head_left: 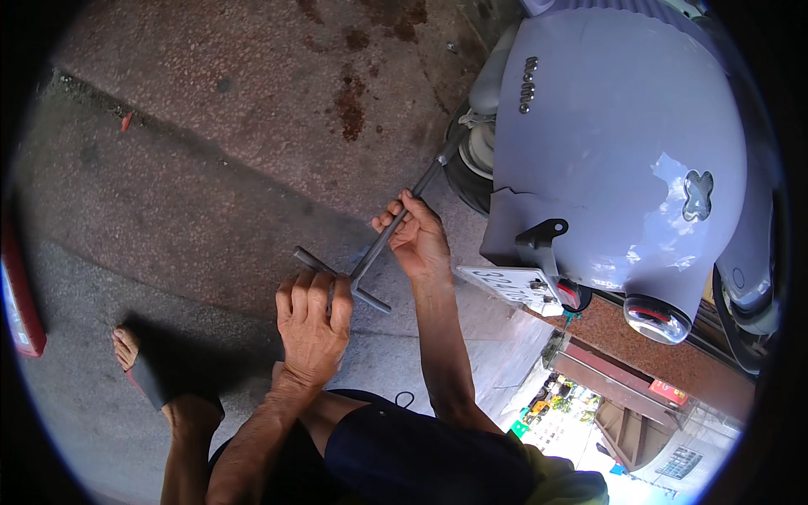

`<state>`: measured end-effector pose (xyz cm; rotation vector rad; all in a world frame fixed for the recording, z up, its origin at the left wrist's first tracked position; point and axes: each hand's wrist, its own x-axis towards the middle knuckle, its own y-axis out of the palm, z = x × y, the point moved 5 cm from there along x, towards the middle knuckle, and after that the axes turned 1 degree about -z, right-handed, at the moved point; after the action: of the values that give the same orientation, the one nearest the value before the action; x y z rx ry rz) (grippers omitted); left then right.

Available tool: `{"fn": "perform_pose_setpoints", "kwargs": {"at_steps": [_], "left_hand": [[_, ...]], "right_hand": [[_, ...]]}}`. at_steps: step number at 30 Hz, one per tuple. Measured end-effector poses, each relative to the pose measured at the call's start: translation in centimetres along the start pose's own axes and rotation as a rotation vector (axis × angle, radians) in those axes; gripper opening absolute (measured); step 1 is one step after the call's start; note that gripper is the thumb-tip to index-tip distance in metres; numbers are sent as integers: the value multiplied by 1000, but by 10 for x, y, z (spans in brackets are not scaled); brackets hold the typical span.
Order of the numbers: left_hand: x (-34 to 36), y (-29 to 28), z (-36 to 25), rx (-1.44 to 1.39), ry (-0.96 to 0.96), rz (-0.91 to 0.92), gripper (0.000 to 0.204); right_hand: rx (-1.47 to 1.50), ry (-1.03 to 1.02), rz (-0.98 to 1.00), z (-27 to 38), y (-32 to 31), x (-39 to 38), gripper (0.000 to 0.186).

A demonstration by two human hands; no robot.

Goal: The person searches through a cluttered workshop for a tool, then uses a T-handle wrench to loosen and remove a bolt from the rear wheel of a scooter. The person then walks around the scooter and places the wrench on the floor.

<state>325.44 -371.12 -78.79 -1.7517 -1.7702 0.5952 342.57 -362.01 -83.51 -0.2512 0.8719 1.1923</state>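
Note:
A long grey T-handle wrench runs diagonally toward the scooter's rear wheel, its far end beside the hub under the lavender bodywork. My left hand is closed on the crossbar at the near end, with the bar's two ends sticking out past it. My right hand grips the shaft farther up, thumb and fingers around it. The scooter's licence plate hangs just right of my right forearm, below a black bracket.
A red object lies at the far left edge. My sandalled foot rests on the speckled, stained floor. Round tail lights sit under the scooter's rear. A bright opening with building structures shows at lower right.

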Motion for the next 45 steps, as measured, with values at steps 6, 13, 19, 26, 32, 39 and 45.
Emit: {"fn": "perform_pose_setpoints", "kwargs": {"at_steps": [6,13,19,26,32,39,45], "left_hand": [[-2,18,-11,-5,98,120,36],[8,29,5,-400,-392,215,32],[-30,57,-3,-1877,-1397,753,50],[-25,29,8,-286,-308,252,16],[-3,8,-14,-89,92,49,43],[2,22,-8,68,59,96,45],[-20,52,2,-1675,-1349,436,35]], "right_hand": [[24,8,14,-1,3,2,10],[26,9,-14,-1,3,2,9],[87,35,103,1,6,-2,9],[10,1,39,0,3,-1,11],[6,-1,41,0,3,1,10],[5,2,28,-1,3,2,9],[191,116,127,-1,0,3,10]]}}
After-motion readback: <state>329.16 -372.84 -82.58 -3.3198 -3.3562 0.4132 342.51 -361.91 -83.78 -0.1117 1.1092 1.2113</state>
